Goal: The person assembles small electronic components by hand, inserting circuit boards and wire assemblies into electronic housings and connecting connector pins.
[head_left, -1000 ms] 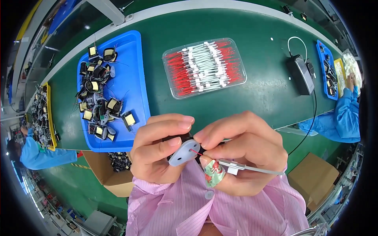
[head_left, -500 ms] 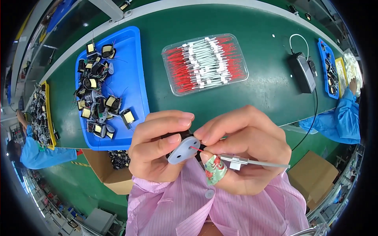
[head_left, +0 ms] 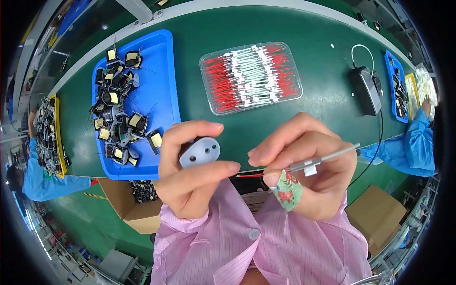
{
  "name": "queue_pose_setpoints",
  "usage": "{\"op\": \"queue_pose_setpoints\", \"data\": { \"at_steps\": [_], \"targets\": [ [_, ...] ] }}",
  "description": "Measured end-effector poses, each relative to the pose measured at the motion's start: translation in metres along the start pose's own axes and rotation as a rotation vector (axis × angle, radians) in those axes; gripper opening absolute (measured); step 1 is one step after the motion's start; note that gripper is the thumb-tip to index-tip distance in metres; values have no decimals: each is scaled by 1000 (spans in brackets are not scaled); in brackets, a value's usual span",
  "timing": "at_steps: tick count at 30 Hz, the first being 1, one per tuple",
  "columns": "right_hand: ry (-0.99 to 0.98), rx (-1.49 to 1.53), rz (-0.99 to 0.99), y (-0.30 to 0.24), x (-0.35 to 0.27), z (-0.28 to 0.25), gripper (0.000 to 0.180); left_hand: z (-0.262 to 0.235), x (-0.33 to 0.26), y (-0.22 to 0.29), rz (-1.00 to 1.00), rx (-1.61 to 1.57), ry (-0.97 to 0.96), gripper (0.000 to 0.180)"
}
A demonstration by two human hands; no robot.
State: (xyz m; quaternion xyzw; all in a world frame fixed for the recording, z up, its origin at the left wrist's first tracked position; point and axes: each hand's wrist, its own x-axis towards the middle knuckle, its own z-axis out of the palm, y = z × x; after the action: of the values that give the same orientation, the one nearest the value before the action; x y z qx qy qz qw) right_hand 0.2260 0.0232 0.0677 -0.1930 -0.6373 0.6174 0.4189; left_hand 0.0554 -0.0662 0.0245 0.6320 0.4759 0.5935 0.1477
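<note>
My left hand (head_left: 185, 187) grips a small dark part with a pale grey oval end plate (head_left: 205, 151), between its bent index finger and thumb. Several round holes in the plate face me. To its right, my right hand (head_left: 318, 147) pinches a sensor-like lead with a grey cylindrical body and a small white tag (head_left: 310, 170). Thin red wires (head_left: 249, 175) stick out from it toward my left thumb, and a pale sleeve runs off to the upper right. A patterned green bandage (head_left: 289, 191) wraps my right thumb. The wire ends are apart from the holes.
A blue tray (head_left: 159, 85) of wired dark parts stands at the left. Beyond my hands, a clear plastic box (head_left: 212, 112) holds red-and-white leads. A black adapter-like box (head_left: 368, 92) sits at the right. Cardboard boxes (head_left: 142, 225) stand below the bench; blue-sleeved people work at both sides.
The red wire has come away from the grey plate's hole. My hands have moved apart, the plate has turned its holes toward me, and the lead has tilted up at its right end.
</note>
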Motion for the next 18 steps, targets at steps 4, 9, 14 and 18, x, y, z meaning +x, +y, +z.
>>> {"op": "queue_pose_setpoints", "data": {
  "at_steps": [4,9,14,18],
  "targets": [
    [-34,28,49,0,3,2,11,8,-1,7,-240,-391,121,30],
    [-94,-78,27,2,3,0,11,9,3,11,-294,-316,75,14],
    [-108,-131,8,2,2,-1,13,9,6,13,-277,-287,83,10],
    [-116,-160,7,2,3,-2,13,5,5,12,-277,-274,90,10]
  ]
}}
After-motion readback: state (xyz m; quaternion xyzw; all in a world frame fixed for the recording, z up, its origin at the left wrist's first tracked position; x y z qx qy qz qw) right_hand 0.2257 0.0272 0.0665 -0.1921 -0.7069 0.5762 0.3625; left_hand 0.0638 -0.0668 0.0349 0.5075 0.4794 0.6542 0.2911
